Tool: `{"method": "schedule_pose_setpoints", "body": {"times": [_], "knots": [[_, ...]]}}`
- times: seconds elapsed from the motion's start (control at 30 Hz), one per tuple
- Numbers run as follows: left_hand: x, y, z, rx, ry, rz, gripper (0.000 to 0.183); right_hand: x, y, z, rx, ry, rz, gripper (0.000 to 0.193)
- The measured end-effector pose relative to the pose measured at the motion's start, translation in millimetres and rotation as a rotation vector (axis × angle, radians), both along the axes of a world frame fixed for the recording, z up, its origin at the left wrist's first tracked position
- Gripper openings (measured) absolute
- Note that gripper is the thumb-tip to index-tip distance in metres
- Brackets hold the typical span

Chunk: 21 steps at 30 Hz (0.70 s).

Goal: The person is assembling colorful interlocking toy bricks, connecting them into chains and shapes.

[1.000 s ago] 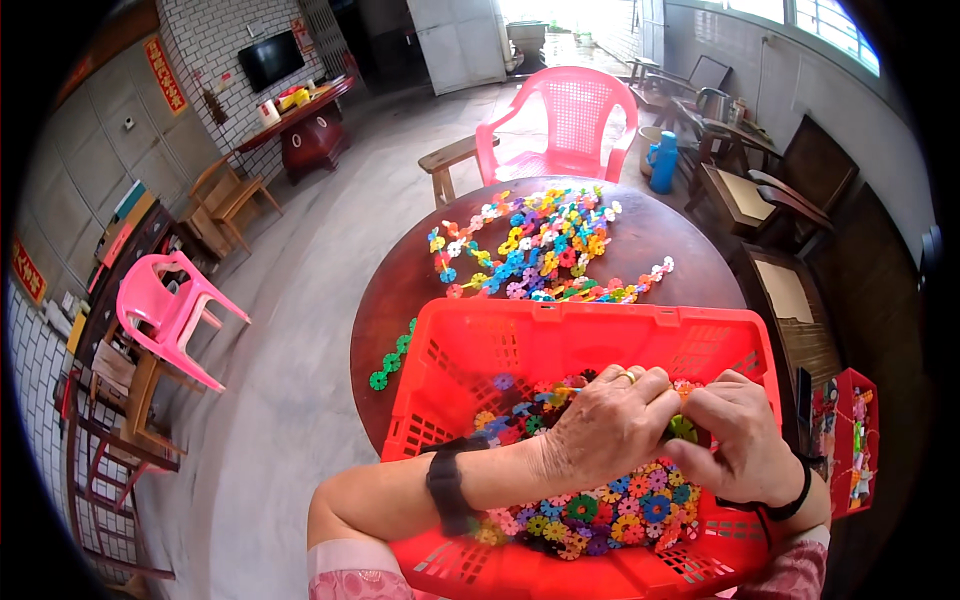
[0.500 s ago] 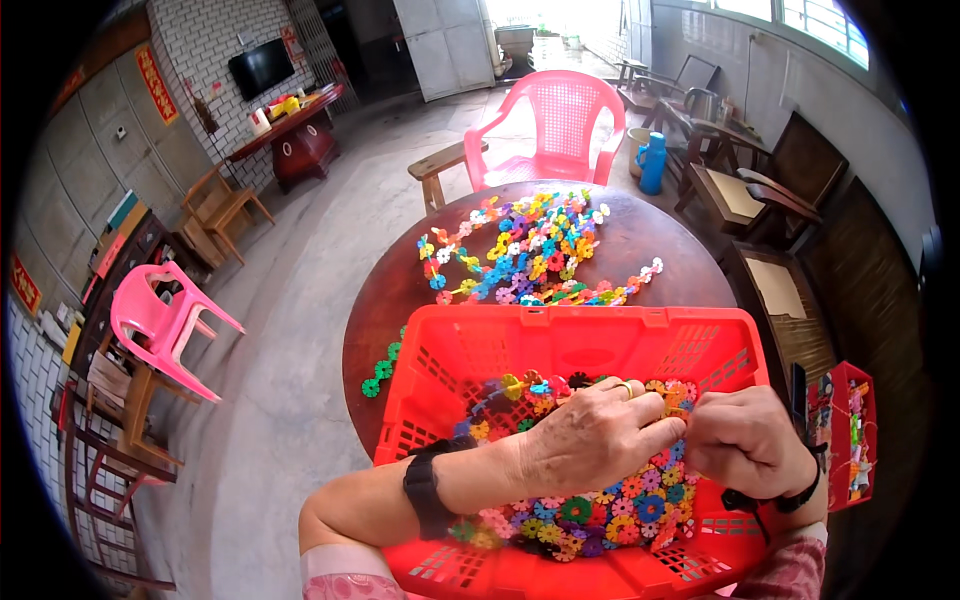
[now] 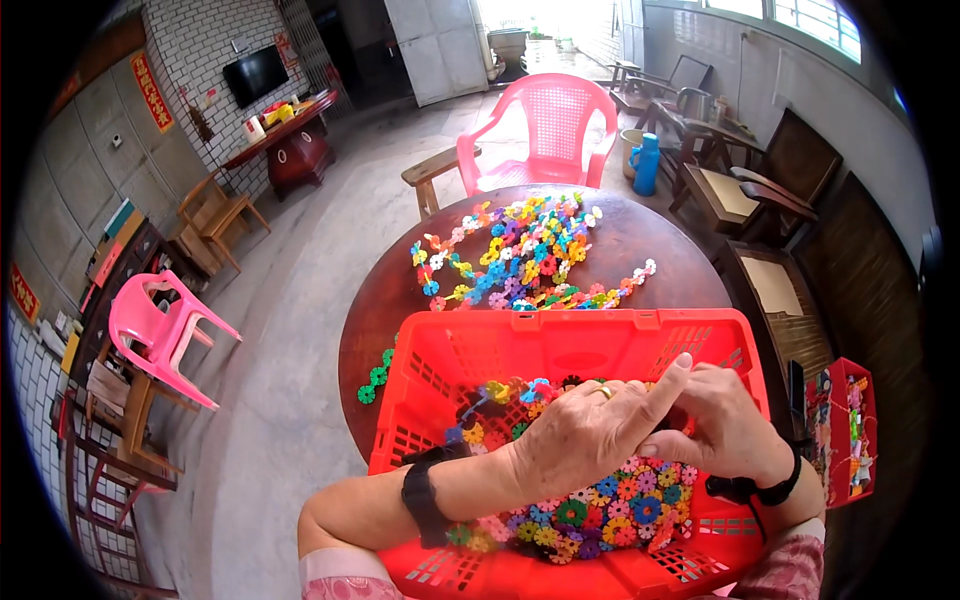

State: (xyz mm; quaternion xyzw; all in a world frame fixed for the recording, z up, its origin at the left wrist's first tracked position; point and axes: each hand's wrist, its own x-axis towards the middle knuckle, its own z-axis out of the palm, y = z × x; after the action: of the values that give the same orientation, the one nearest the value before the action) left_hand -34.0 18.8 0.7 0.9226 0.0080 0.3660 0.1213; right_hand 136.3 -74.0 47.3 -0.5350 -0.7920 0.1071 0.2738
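A red plastic basket (image 3: 560,335) with slotted walls stands in front of me, filled with loose flower-shaped plastic pieces (image 3: 610,507) in many colours. Above them my hands meet. My left hand (image 3: 585,430), with a ring on it, has one finger or thumb stretched up to the right and its other fingers curled. My right hand (image 3: 725,420) is closed beside it, its thumb bent inward. Whatever lies between the fingers is hidden behind my left hand. A linked chain of these pieces (image 3: 490,392) trails inside the basket, left of my hands.
The round wooden table (image 3: 660,230) bears a heap of linked flower chains (image 3: 530,250) and a short green chain (image 3: 375,378). A pink armchair (image 3: 545,125) stands beyond it, another pink chair (image 3: 165,325) at left. A red box (image 3: 845,430) sits at right.
My hands have drawn closer and overlap more. The left hand's finger or thumb, earlier pointing right at the other hand, now points up. The right hand has moved slightly left and turned.
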Motion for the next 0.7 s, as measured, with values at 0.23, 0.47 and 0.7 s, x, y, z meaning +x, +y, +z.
{"method": "schedule_pose_setpoints", "body": {"times": [0.23,0.47,0.7], "knots": [[-9,7,12,-0.024,0.015,0.091,0.023,-3,-1,4,-0.093,0.235,0.019,0.032],[-6,11,13,0.031,0.016,-0.106,0.021,4,-1,-9,-0.561,0.748,0.103,0.03],[-11,13,21,0.091,0.007,-0.066,0.02,-4,-2,3,-0.714,0.97,0.116,0.03]]}}
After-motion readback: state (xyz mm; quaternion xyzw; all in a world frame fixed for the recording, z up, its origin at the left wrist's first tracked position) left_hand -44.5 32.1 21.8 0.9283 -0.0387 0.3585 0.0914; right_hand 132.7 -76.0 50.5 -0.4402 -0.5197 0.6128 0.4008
